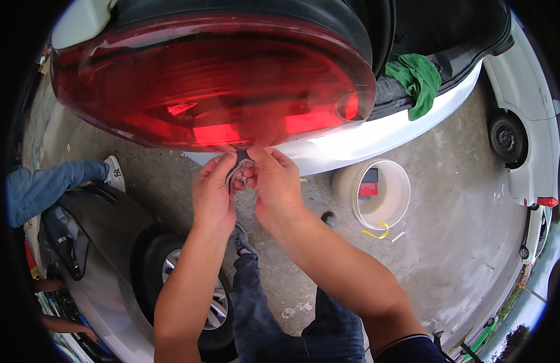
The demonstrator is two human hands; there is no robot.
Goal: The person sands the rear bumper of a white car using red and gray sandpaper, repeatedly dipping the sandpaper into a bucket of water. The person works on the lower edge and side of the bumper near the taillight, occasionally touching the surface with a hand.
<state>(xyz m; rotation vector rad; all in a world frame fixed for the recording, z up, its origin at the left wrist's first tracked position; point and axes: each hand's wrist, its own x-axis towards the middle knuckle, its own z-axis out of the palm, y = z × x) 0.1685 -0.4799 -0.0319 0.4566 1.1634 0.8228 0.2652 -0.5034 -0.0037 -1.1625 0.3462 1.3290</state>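
Just under the lower edge of a red tail light lens (207, 86), both of my hands pinch a small, dark, folded sheet with pale edges (239, 166). It looks like abrasive paper, though its surface is mostly covered by fingers. My left hand (215, 190) grips its left side between thumb and fingers. On the other side, my right hand (277, 183) has thumb and fingertips closed on it. The lens is mounted on a white car, above the bumper (352, 144), and my fingertips are close to its bottom rim.
A green cloth (415, 81) lies over the sill of the open trunk. On the concrete floor (443, 218) stands a whitish bucket (345, 188) with dark and red pieces inside. A dark car's wheel (218, 297) is at lower left, near another person's jeans-clad leg (67, 181). A white car (522, 104) stands right.
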